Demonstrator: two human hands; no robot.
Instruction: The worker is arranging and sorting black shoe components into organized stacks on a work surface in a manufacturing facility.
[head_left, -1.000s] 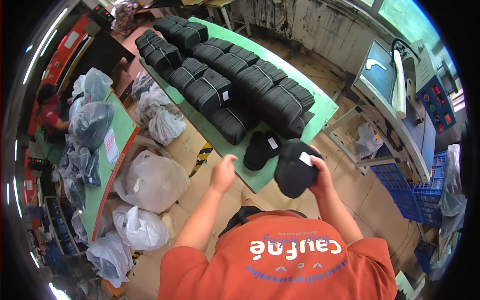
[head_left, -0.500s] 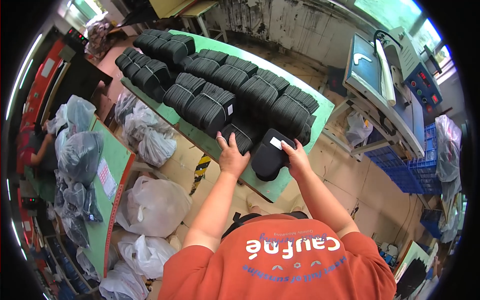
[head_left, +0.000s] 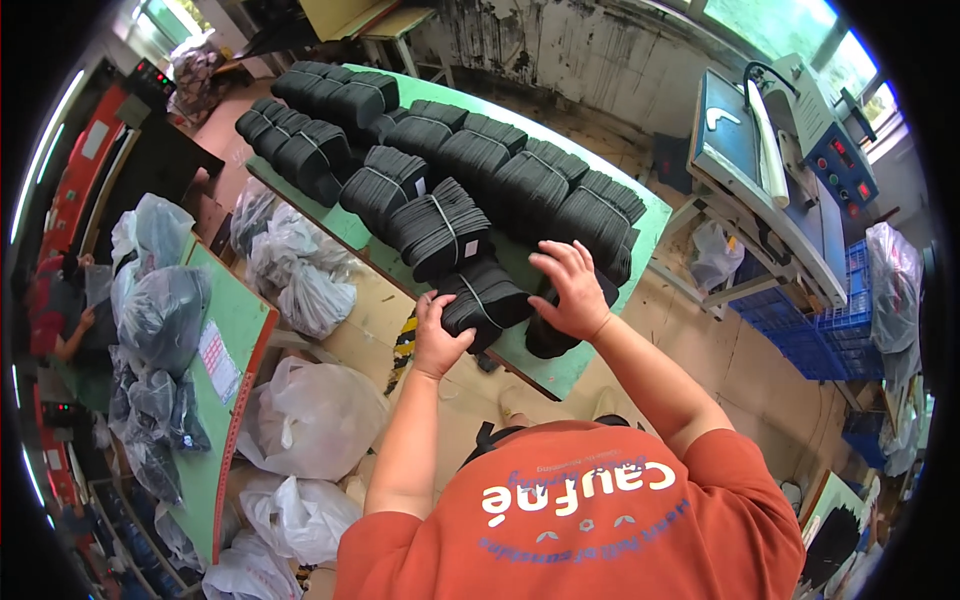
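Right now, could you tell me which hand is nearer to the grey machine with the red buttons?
Right. The right hand rests on a black bundle closer to the machine; the left hand is farther away.

A long green table (head_left: 655, 225) runs from the far upper left down to its near corner by the person, and black bundles tied with thin bands lie directly on it in rows along nearly its whole length. The farthest bundles (head_left: 335, 90) sit at the table's far end, more stacks (head_left: 540, 185) fill its middle, and one banded bundle (head_left: 485, 300) lies at the near edge with another dark stack (head_left: 550, 335) just beside it toward the near corner. Bare green top shows only along the right edge and at the near corner.
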